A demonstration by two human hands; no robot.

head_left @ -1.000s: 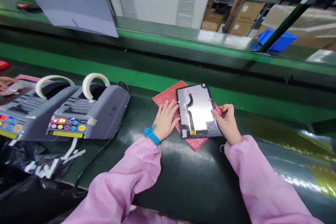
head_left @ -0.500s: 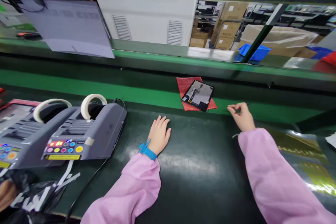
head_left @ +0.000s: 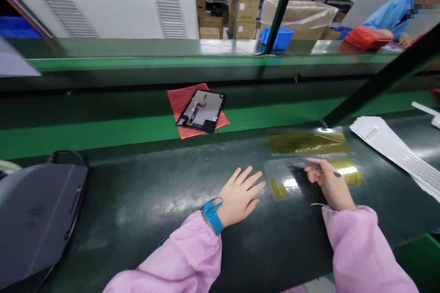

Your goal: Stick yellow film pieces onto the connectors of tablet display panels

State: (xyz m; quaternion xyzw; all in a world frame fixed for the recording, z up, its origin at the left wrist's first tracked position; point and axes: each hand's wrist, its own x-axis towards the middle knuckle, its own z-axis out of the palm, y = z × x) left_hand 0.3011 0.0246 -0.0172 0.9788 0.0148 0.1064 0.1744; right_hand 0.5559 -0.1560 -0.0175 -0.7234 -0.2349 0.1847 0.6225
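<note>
The right hand (head_left: 332,187) grips a slim dark tool (head_left: 312,164), its tip toward nine-to-ten o'clock above a clear sheet (head_left: 279,171) on the counter (head_left: 151,183); contact is unclear. The sheet's long axis runs roughly nine to three. The left hand (head_left: 238,199), spread and holding nothing, sits farther off, the sheet at its two o'clock.

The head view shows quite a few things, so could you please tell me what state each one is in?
Left hand: open, palm down, fingers spread
Right hand: curled, gripping
Dark tool: held in that hand
Wristband: fastened around the other wrist
Red wrap: spread out, partly covered
Panel: grey side up, lying on the wrap
Amber film: in separate pieces
White sheets: overlapping
</note>
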